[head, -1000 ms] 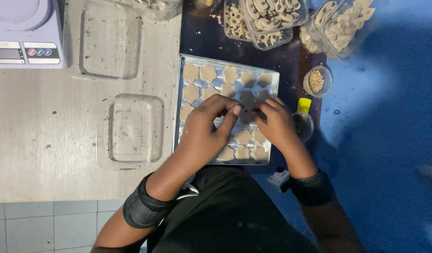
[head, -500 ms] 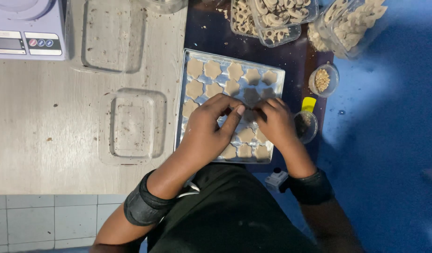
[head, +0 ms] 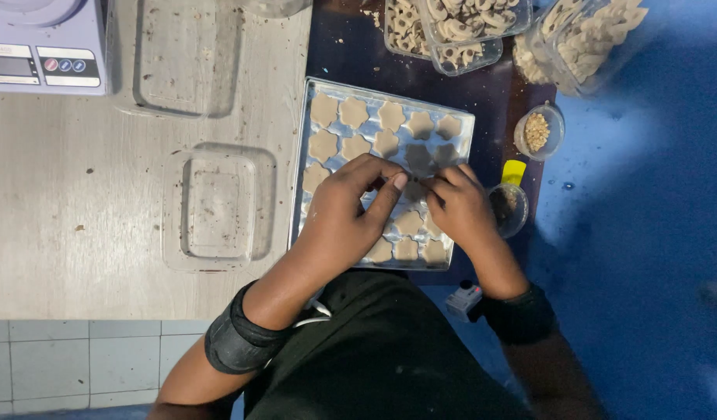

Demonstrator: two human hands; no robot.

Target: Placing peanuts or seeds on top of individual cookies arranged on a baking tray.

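Pale worktop (head: 78,194) meets a dark board, with a scale (head: 43,43) at the far left corner and two clear lids near it. Metal tray (head: 308,155) of flower-shaped dough pieces (head: 354,113) sits mid-bench. Left hand (head: 343,222) and right hand (head: 456,206) meet over the tray's middle, fingertips pinched narrow on one piece there; shaping step, judging by the grip. Small bowl (head: 539,132) of nuts sits by the tray's right edge.

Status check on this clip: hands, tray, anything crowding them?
Left hand and right hand pinching together over the rectangular metal tray of flower-shaped dough pieces. Held item hidden. Small clear cup close beside right hand.
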